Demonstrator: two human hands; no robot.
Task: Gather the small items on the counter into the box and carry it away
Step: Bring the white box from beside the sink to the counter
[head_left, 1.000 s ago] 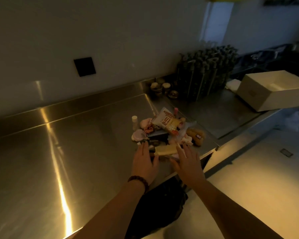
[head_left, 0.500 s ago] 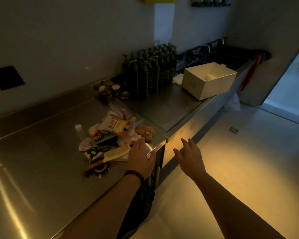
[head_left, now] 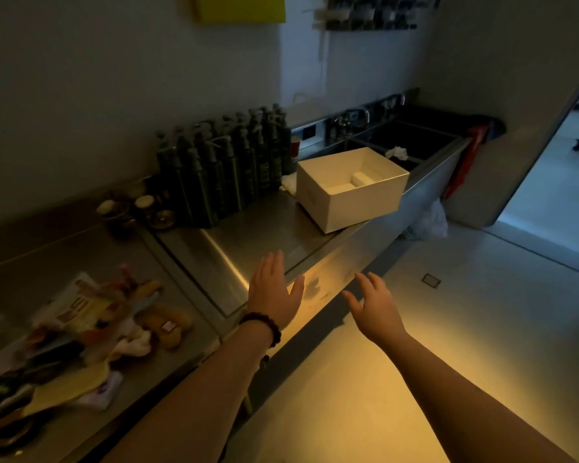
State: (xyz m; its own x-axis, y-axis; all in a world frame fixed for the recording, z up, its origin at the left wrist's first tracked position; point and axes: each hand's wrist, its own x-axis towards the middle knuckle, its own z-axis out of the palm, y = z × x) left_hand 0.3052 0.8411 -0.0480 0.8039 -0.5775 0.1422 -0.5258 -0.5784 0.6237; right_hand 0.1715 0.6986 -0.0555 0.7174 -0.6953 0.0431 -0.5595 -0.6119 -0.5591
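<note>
Fingers spread, both hands empty, box apart

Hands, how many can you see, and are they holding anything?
2. The left hand hovers open over the steel counter near its front edge. The right hand hovers open past the edge, above the floor. Neither holds anything.

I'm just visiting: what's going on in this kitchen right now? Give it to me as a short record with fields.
setting: dim steel counter
left hand: open, empty, over the counter edge
right hand: open, empty, past the counter edge
box: white, open, far along the counter near the sink
small items: heaped at left, not in the box
behind: dark pump bottles
</note>
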